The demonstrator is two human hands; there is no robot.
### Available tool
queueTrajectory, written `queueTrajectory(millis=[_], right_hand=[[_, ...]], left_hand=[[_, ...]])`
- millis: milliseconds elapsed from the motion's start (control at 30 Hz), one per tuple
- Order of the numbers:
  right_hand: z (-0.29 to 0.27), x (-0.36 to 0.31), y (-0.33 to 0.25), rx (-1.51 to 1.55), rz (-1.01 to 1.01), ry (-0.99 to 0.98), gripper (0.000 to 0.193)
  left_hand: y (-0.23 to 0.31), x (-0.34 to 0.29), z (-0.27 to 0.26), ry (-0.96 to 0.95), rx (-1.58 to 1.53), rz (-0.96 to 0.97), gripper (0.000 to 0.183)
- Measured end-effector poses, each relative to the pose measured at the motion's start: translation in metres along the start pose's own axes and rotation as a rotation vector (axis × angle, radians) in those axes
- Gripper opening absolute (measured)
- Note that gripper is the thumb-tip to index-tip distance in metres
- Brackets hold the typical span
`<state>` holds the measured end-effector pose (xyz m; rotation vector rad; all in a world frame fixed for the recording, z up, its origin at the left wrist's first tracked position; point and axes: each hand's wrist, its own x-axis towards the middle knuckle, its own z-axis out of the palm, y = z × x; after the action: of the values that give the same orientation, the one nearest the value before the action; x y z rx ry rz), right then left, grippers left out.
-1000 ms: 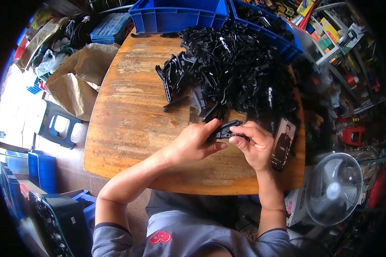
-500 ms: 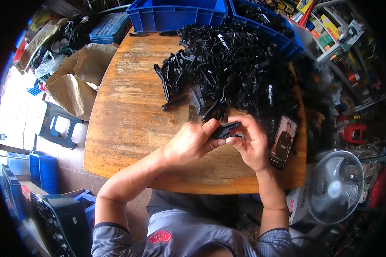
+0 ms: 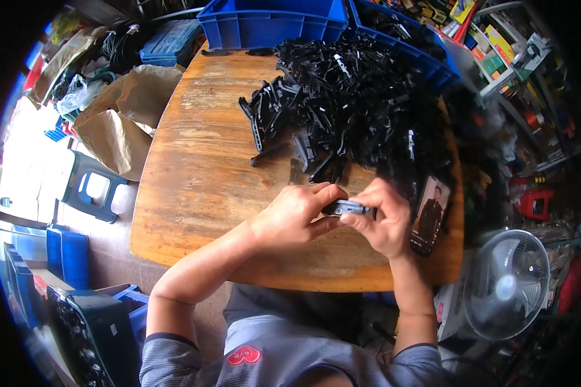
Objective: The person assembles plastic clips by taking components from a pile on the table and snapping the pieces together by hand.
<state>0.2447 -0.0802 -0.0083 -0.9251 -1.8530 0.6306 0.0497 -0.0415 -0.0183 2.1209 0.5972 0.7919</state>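
Moved: both hands have drifted slightly toward the pile since a second ago, the part still between them.
Hidden: most of the small black plastic part [image 3: 346,208] is covered by fingers; its shape is hard to make out.
Left hand [image 3: 295,214]: grip pinching the part's left end.
Right hand [image 3: 386,218]: grip closed on its right end.
Part's place: above the wooden counter [image 3: 193,187], near the pile of black parts [image 3: 352,103].
Beside: a phone [image 3: 429,215] lies just right of the right hand.
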Motion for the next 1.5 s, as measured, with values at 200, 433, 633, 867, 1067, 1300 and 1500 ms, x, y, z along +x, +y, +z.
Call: queueTrajectory(millis=[200,433,633,867,1067,1300,1500], right_hand=[[0.004,0.009,0.0,-0.26,-0.118,0.054,0.033],[-0.017,0.001,0.029,-0.636,0.029,-0.033,0.018],[0.013,0.01,0.045,-0.599,-0.051,-0.086,0.027],[0.012,0.005,0.044,-0.606,0.0,-0.125,0.022],[-0.001,-0.003,0.038,-0.501,0.127,-0.173,0.021],[-0.006,-0.004,0.035,-0.533,0.069,-0.239,0.027],[-0.004,-0.002,0.039,-0.569,0.035,-0.287,0.026]], left_hand=[[-0.019,0.001,-0.015,0.266,0.484,-0.185,0.027],[-0.049,-0.008,-0.04,0.156,0.951,-0.417,0.021],[-0.037,0.002,-0.049,0.427,0.437,-0.371,0.02],[-0.023,0.004,-0.027,0.165,-0.215,-0.504,0.013],[-0.019,0.007,-0.025,0.13,-0.337,-0.563,0.012],[-0.025,0.007,-0.018,0.15,-0.342,-0.536,0.016],[-0.018,0.007,-0.018,0.181,-0.383,-0.644,0.016]])
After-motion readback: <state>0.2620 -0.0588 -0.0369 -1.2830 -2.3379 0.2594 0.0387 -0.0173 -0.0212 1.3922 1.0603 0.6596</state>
